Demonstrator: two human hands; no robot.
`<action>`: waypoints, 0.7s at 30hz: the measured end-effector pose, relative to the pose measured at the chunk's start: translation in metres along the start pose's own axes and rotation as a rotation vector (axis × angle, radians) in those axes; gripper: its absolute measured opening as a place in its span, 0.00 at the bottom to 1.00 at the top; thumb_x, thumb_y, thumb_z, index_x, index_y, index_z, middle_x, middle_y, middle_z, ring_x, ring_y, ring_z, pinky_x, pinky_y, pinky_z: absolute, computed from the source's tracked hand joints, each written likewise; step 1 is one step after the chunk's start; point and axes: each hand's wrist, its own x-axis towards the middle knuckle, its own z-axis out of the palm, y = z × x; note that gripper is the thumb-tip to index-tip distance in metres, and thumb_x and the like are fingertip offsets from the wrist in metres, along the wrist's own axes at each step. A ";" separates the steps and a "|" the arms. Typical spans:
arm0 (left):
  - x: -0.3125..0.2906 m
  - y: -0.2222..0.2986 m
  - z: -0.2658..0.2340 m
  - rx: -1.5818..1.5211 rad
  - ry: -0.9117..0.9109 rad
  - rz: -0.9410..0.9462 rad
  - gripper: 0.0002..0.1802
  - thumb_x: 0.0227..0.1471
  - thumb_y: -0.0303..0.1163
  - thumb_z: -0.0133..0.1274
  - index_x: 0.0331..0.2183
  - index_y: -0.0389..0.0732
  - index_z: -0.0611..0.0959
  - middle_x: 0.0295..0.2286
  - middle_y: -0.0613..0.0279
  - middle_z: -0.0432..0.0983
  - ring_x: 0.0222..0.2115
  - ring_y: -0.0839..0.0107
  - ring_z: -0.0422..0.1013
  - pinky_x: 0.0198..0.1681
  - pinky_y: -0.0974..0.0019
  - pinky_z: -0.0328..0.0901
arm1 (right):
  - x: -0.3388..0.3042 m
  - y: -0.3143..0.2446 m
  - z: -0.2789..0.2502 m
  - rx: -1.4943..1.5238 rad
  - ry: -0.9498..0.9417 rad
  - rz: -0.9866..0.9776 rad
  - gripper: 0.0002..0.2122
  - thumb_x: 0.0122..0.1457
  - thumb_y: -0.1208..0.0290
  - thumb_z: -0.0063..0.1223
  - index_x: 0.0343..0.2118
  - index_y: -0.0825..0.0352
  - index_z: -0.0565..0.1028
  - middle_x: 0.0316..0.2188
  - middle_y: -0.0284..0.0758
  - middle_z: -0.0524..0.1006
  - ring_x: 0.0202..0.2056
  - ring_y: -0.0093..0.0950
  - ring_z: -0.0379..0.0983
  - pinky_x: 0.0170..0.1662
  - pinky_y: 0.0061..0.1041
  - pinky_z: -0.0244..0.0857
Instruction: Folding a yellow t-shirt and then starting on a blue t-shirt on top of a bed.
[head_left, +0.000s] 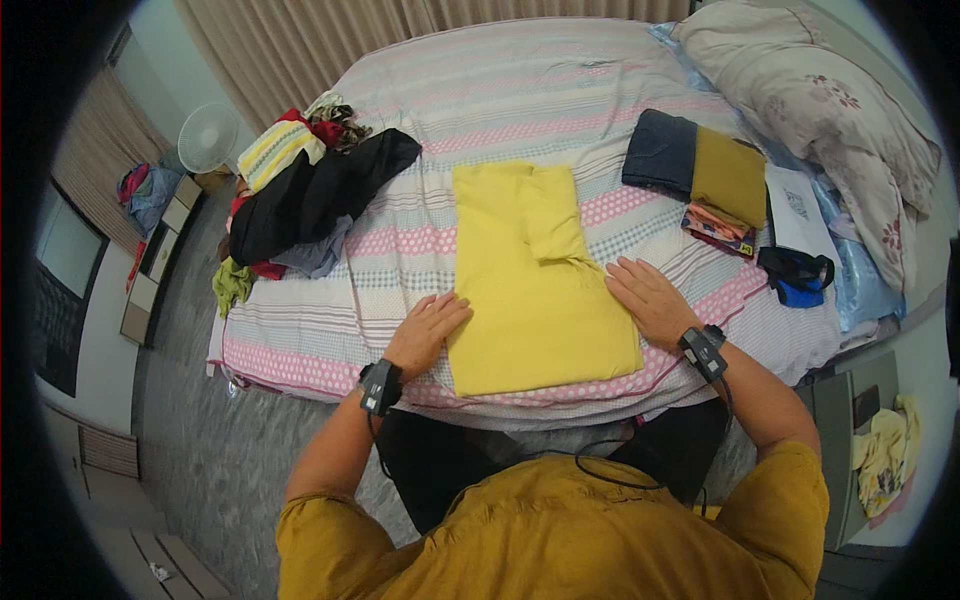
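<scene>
A plain yellow garment lies spread flat on the bed in front of me, its sides folded in to a long shape. A narrower strip like a sleeve lies folded down over its upper right part, with creases where it ends. My left hand rests on the garment's left edge, fingers stretched out. On the opposite side my right hand lies flat, its fingertips on the right edge near the creases. Neither hand grips the cloth.
A loose heap of clothes, with black trousers on top, sits at the bed's left. To the right are stacked folded clothes, a white sheet and a black-and-blue item. A floral quilt lies far right; a fan stands left.
</scene>
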 end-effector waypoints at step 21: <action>0.031 -0.010 0.003 -0.044 -0.138 0.118 0.32 0.50 0.40 0.53 0.57 0.44 0.68 0.57 0.53 0.63 0.60 0.54 0.55 0.62 0.51 0.48 | 0.027 0.014 0.021 0.198 -0.095 -0.235 0.21 0.51 0.68 0.51 0.51 0.65 0.69 0.55 0.41 0.67 0.59 0.39 0.61 0.62 0.38 0.53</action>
